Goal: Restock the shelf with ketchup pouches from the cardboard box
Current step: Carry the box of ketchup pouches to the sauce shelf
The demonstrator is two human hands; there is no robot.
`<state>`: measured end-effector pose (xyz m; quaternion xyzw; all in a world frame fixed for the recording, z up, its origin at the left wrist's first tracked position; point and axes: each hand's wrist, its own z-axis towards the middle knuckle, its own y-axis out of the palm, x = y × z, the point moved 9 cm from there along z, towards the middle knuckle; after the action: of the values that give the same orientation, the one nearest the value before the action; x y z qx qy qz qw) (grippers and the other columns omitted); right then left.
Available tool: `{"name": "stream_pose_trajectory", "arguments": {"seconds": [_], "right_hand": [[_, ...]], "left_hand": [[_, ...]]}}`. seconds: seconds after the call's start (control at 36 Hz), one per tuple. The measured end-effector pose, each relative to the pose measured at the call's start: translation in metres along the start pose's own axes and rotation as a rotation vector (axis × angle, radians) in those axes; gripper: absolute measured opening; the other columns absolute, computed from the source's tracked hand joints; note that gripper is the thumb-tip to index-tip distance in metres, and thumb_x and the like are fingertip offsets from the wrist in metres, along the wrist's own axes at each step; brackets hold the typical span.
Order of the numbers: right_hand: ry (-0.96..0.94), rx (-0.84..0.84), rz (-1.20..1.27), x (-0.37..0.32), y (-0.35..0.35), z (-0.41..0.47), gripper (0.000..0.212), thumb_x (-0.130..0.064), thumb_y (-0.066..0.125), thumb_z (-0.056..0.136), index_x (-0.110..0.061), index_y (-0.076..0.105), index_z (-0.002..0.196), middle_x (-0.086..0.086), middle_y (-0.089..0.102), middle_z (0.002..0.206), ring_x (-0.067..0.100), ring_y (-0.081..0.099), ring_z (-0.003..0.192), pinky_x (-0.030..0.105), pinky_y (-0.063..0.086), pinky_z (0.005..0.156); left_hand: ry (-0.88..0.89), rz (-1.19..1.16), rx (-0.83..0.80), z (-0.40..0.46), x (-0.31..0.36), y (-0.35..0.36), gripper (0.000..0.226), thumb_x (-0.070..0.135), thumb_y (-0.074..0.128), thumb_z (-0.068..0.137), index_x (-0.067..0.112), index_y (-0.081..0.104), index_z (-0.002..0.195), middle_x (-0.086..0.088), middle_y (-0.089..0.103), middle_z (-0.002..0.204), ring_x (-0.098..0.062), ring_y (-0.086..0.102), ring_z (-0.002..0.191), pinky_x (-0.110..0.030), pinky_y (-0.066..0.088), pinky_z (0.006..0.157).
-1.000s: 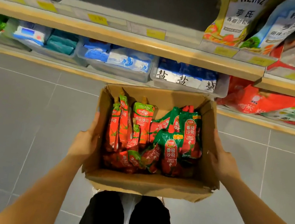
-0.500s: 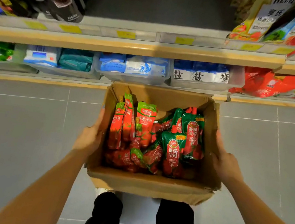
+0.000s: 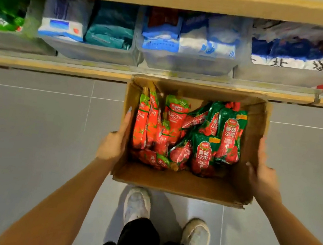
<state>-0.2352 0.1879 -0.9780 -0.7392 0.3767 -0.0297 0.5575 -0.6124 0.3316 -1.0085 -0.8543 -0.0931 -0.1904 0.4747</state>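
The left hand (image 3: 111, 146) is flat against the left wall of the cardboard box (image 3: 181, 182), at about 9 o'clock from the box's middle. Its fingers are straight and point up along the wall. The open box is just past two white shoes (image 3: 137, 205) on the gray floor (image 3: 31, 125). Inside it lie lots of red and green ketchup pouches (image 3: 187, 136), some standing on edge, some leaning on each other. At 3 o'clock, the right hand (image 3: 263, 174) holds the right wall, with its thumb curled over the top edge. At 12 o'clock, past the box, is the bottom shelf (image 3: 60, 67). It has clear bins (image 3: 91, 51) with blue, white and teal packs in them.
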Motion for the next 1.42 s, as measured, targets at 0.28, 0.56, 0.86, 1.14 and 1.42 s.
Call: {"name": "stream_pose_trajectory", "arguments": {"seconds": [0.28,0.56,0.86,1.14,1.42], "right_hand": [[-0.11,0.008,-0.078,-0.016,-0.014,-0.029,0.067,-0.005,0.051,0.09,-0.031,0.013,0.138,0.026,0.059,0.064,0.041,0.055,0.054,0.041,0.045,0.056],[-0.046,-0.228,-0.111,0.006,-0.006,-0.068,0.072,-0.016,0.043,0.094,-0.042,-0.009,0.136,0.026,0.067,0.092,0.039,0.062,0.075,0.04,0.048,0.069],[-0.106,-0.164,-0.115,0.025,0.005,-0.041,0.071,-0.011,0.048,0.092,-0.031,0.003,0.143,0.027,0.063,0.081,0.035,0.054,0.064,0.046,0.049,0.068],[-0.143,-0.041,-0.153,0.023,0.005,0.041,0.074,-0.012,0.048,0.093,-0.029,0.0,0.146,0.025,0.065,0.083,0.022,0.04,0.056,0.033,0.038,0.06],[-0.134,-0.154,-0.045,0.023,0.011,0.056,0.075,-0.019,0.045,0.095,-0.038,-0.01,0.143,0.021,0.063,0.112,0.035,0.063,0.087,0.044,0.052,0.078]], "left_hand": [[-0.006,0.081,-0.04,-0.022,-0.004,-0.004,0.07,0.019,0.038,0.097,0.038,-0.013,0.143,-0.026,0.063,0.094,-0.039,0.062,0.078,-0.042,0.046,0.069],[-0.095,0.119,-0.135,-0.078,-0.012,0.0,0.065,0.022,0.034,0.099,0.039,-0.012,0.142,-0.025,0.061,0.091,-0.032,0.057,0.071,-0.039,0.047,0.07],[-0.083,0.115,-0.073,-0.076,0.001,0.019,0.068,0.013,0.038,0.097,0.027,-0.005,0.147,-0.028,0.063,0.089,-0.041,0.06,0.075,-0.047,0.048,0.069],[-0.047,0.081,0.079,-0.009,0.021,0.016,0.075,0.014,0.042,0.097,0.033,-0.011,0.146,-0.028,0.063,0.092,-0.042,0.062,0.079,-0.049,0.049,0.072],[-0.033,0.076,0.164,0.011,0.025,0.008,0.078,0.012,0.046,0.095,0.032,-0.007,0.148,-0.017,0.033,0.148,-0.042,0.052,0.115,-0.054,0.049,0.084]]}}
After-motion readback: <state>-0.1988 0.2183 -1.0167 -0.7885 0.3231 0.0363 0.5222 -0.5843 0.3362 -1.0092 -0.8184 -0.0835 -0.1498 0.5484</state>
